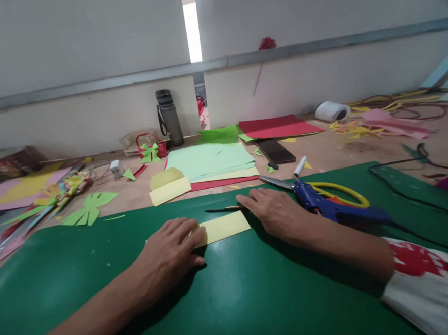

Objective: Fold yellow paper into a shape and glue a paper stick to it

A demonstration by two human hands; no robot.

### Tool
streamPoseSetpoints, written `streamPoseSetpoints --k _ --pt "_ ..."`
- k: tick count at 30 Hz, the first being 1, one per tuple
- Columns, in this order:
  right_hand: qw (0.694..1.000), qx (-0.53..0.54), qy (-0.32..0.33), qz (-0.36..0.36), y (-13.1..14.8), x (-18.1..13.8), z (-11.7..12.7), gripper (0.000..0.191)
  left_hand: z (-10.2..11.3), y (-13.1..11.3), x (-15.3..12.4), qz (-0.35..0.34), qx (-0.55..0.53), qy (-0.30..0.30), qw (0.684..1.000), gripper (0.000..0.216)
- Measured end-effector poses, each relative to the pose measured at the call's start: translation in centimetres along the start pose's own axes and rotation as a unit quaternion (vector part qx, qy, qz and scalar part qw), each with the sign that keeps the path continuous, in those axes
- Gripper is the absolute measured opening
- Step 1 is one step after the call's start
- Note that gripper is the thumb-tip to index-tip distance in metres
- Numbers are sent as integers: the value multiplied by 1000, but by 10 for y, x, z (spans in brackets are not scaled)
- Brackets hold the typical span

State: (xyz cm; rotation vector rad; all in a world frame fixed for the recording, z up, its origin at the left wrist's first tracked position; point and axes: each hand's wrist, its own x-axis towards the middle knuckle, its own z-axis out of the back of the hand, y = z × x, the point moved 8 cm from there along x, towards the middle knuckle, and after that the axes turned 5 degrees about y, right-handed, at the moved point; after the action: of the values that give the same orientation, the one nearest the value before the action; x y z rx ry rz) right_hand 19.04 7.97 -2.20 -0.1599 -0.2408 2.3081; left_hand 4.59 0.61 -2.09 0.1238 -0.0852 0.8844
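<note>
On the green mat [231,293], my left hand [171,246] lies over the left part of a pale yellow paper strip [225,228], thumb apart and fingers resting on the paper. Beyond the strip's right end is my right hand [270,207], its fingertips closed on one end of a thin, dark pencil-like stick [221,209]. The stick's tip points left, lying low over the mat. A blue glue gun [325,207] sits just right of that hand, beside yellow-handled scissors [346,188] with blades pointing left.
Behind the mat lie light green sheets [212,160], a folded yellow paper piece [168,186], a phone [276,151] and red sheets [278,127]. A dark bottle [170,120] stands by the wall. Green paper leaves [90,208] lie left; a black cable [411,186] crosses the right side.
</note>
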Motion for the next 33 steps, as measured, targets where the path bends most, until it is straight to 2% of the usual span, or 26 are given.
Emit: streamPoseSetpoints --k 5,7,10,13,17,18,19,20,23,25,29,33 --pt "998 59 1 -24 -1 0 -5 34 -11 3 16 4 -32 1 999 18" --pt "996 77 1 -36 -7 -1 -5 31 -11 6 17 8 -45 5 999 21" --pt "977 207 -24 -40 -19 -4 1 29 -10 12 12 2 -62 9 998 23" --pt "909 412 -40 -47 -27 -9 5 29 -7 20 3 -4 -89 0 996 21" --pt "804 590 40 -55 -15 -13 -8 32 -9 24 -6 -1 -87 -6 996 24" --pt "783 617 62 -56 -12 -15 -11 34 -11 24 -7 1 -85 -1 996 28" --pt "774 626 72 -60 -11 -16 -13 35 -12 24 -8 5 -84 4 996 30" --pt "781 617 69 -64 -13 -17 -13 35 -12 25 -8 10 -84 7 996 30" --pt "847 525 13 -80 -27 -19 -4 33 -7 26 -6 16 -75 -1 997 22" --pt "873 480 -11 -85 -33 -20 1 32 -1 25 -5 6 -65 3 998 23" --pt "892 445 -19 -72 -32 -21 3 31 6 23 -3 -10 -33 34 999 27" --pt "910 409 -66 -15 -22 -24 6 32 3 22 -6 5 24 76 997 27"
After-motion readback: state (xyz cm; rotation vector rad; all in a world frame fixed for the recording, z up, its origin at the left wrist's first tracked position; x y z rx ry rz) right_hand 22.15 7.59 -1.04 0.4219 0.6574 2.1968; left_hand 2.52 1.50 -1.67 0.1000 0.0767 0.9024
